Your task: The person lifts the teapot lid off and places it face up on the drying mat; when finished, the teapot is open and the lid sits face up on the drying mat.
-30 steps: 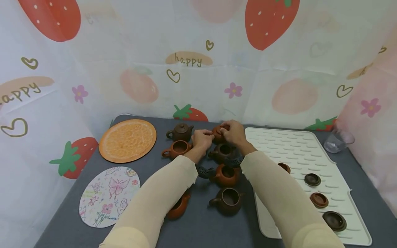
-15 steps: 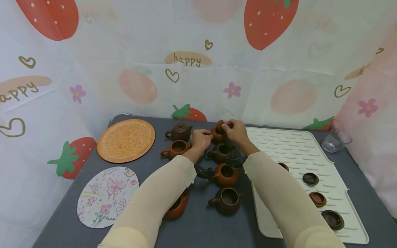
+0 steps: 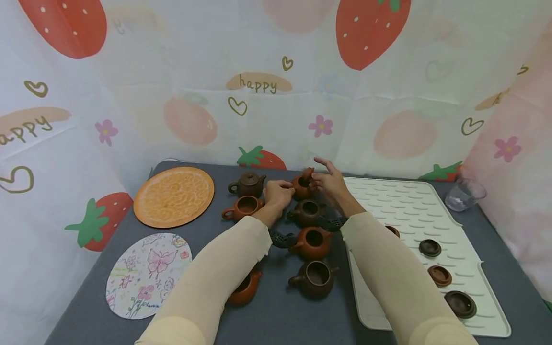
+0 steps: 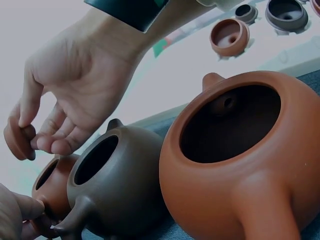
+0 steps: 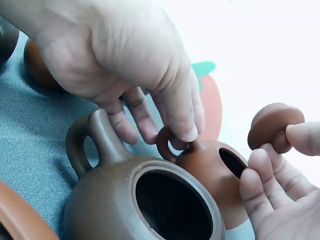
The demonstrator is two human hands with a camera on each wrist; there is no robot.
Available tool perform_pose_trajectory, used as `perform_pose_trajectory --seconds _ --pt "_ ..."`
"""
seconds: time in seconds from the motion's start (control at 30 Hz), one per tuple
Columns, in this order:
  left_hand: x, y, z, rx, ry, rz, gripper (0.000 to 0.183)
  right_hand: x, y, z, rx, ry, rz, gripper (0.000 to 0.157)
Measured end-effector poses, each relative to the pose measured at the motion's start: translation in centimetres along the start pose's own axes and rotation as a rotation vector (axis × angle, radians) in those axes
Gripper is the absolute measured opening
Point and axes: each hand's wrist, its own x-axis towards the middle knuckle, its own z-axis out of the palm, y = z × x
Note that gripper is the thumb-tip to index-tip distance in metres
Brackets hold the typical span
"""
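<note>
A small reddish-brown teapot (image 3: 302, 192) stands at the back of the table, its mouth uncovered. My left hand (image 3: 278, 195) pinches its looped handle, as the right wrist view shows at the teapot's handle (image 5: 167, 146). Above and beside the mouth, my right hand (image 3: 334, 188) holds the reddish-brown lid (image 5: 275, 125) tilted on edge, thumb on its knob. The other fingers of that hand come right at the teapot's side. Close in front sits a dark brown teapot (image 3: 309, 213) without a lid, and nearer still an orange-brown open one (image 3: 312, 243).
A dark lidded teapot (image 3: 249, 183) and an open reddish one (image 3: 247, 206) stand left of my hands. A dark open teapot (image 3: 316, 280) is nearer. At right, a white ridged tray (image 3: 396, 201) bears several lids; a clear glass (image 3: 465, 195) lies beyond. Two round mats lie left.
The right hand has lifted the lid off the small teapot's mouth and tipped it on edge. Its index finger now points up. The left hand stays at the handle.
</note>
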Motion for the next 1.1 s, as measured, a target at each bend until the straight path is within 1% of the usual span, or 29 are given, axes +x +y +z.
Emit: perform_pose_trajectory --seconds 0.07,0.17,0.27,0.37,0.5,0.8,0.93,1.1 --pt "0.0 0.0 0.0 0.006 0.005 0.001 0.011 0.0 0.0 -0.1 0.037 -0.041 0.015 0.041" --pt "0.0 0.1 0.1 0.016 0.008 -0.002 0.01 0.0 0.1 -0.1 0.088 -0.092 0.031 0.032" --pt "0.0 0.1 0.1 0.021 0.008 -0.004 0.011 0.0 0.0 -0.1 0.128 -0.105 0.029 0.023" --pt "0.1 0.1 0.1 0.023 0.004 -0.004 0.011 -0.1 -0.2 -0.1 0.131 -0.099 0.018 0.022" --pt "0.2 0.1 0.1 0.02 -0.003 -0.003 0.012 -0.5 -0.6 -0.2 0.076 -0.093 -0.001 0.03" --pt "0.1 -0.1 0.0 0.005 -0.008 0.012 0.012 -1.8 -2.0 -1.3 -0.068 -0.133 -0.046 0.047" --pt "0.1 -0.2 0.0 0.004 -0.011 0.01 0.012 -2.5 -2.8 -1.9 -0.163 -0.133 -0.085 0.048" --pt "0.2 -0.2 0.0 0.001 -0.012 0.019 0.011 -3.6 -4.0 -3.0 -0.212 -0.172 -0.13 0.049"
